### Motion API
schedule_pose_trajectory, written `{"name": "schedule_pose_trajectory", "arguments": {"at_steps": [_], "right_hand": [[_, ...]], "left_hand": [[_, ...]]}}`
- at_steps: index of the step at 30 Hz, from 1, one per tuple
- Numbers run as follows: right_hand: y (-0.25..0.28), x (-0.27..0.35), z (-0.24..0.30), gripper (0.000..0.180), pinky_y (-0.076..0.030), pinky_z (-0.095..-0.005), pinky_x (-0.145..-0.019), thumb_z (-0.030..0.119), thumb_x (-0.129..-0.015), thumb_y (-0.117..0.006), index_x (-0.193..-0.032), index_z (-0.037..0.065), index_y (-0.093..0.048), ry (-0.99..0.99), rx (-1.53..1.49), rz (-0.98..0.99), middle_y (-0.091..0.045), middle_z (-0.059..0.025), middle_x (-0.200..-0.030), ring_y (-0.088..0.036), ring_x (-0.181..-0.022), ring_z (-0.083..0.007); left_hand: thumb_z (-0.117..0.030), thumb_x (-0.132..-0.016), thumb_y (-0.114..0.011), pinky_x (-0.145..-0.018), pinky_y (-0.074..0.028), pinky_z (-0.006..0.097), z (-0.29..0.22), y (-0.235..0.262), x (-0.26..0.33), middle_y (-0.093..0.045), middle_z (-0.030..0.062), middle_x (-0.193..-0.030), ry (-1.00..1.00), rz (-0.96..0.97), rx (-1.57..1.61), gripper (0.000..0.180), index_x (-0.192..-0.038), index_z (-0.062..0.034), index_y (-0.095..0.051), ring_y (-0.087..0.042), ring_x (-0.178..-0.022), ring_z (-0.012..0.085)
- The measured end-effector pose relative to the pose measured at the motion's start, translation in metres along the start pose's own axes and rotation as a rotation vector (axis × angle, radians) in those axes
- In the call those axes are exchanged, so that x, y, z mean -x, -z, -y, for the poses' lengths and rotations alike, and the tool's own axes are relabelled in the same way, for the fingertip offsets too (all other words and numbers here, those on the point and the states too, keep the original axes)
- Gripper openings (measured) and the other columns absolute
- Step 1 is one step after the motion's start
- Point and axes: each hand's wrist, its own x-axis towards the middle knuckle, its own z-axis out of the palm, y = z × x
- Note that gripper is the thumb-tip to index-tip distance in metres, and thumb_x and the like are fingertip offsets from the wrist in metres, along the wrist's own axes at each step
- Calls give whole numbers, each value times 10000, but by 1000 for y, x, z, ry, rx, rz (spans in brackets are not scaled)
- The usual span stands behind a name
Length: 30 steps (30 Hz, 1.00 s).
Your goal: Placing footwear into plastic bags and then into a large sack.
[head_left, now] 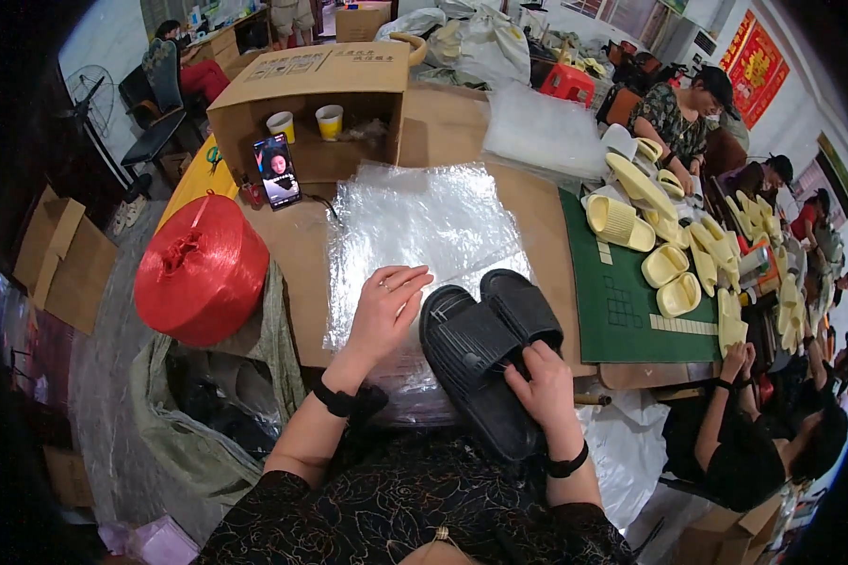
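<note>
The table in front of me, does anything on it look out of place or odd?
Mildly, yes. A lit smartphone stands propped upright before the cardboard box, which holds paper cups: odd company for the black slides at your right hand. The clear plastic bags lie with uneven edges. No spill or damage is visible.

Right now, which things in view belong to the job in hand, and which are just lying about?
Job, judging by the hands:
- black ribbed open-toed slippers, in the right hand
- flat stack of clear plastic sheets, below the left hand

Apparently lying about:
- lit black phone
- two yellow-and-white cups
</note>
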Motion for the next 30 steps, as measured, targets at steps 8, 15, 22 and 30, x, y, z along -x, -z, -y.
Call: {"name": "schedule_pose_trajectory", "arguments": {"at_steps": [8,15,22,30], "right_hand": [[-26,-12,18,242,-503,-460,-661,215,-853,-693,-864,-1,-582,-2,-44,60,-562,-168,-856,-612,-784,-386],[-74,-51,12,250,-510,-476,-684,193,-848,-696,-871,-13,-556,14,-42,-73,-563,-211,-899,-611,-828,-416],[-108,-123,32,373,-528,-462,-702,357,-922,-619,-859,-10,-582,-148,4,-162,-578,-209,-903,-638,-809,-410],[-124,-114,16,675,-468,-459,-903,245,-850,-715,-1381,-47,-416,-20,-169,-90,-538,-245,-1120,-545,-1088,-418]], "left_hand": [[-141,-933,-555,-1129,-326,469,-24,0,5,-612,75,-1331,-104,202,108,251,-1130,-72,-694,-452,-1342,328],[-118,-929,-561,-1127,-348,494,-47,13,8,-614,66,-1325,-195,273,202,256,-1148,-78,-687,-484,-1323,307],[-67,-875,-576,-1100,-385,481,-47,39,9,-671,68,-1229,-206,223,211,255,-1090,-74,-713,-561,-1246,299],[-160,-743,-729,-1035,-458,421,-10,47,32,-664,80,-1233,-134,308,249,338,-1072,-86,-710,-594,-1195,291]]}}
